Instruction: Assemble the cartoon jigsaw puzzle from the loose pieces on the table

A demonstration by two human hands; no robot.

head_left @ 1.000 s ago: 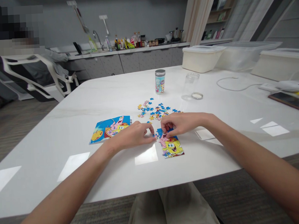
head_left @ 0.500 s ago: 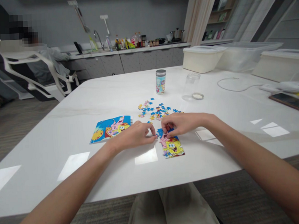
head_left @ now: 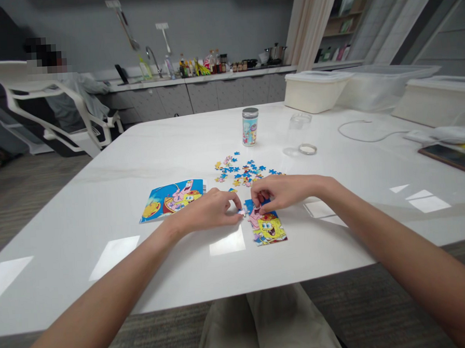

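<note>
Between the thumb and forefinger of my left hand [head_left: 214, 210] is a small pale puzzle piece [head_left: 242, 212], at the left edge of a partly joined puzzle [head_left: 269, 228]. That puzzle shows a yellow and a pink cartoon figure. My right hand [head_left: 274, 191] has its fingers pinched on the puzzle's upper part; whether a loose piece is under them is hidden. Loose puzzle pieces [head_left: 250, 172] lie spread beyond both hands. To the left, a printed picture sheet [head_left: 173, 198] lies partly behind my left hand.
A cartoon-printed jar [head_left: 250, 127] stands behind the pieces, with a clear jar [head_left: 296, 131] and a metal-rimmed lid [head_left: 307, 149] to its right. Storage boxes [head_left: 314, 93], a cable and a phone [head_left: 453, 157] are at the right. A person sits at the far left.
The small piece at my left fingertips has turned, now showing a pale side where it looked blue. My right hand has stayed in place. The seated person's head has lowered slightly.
</note>
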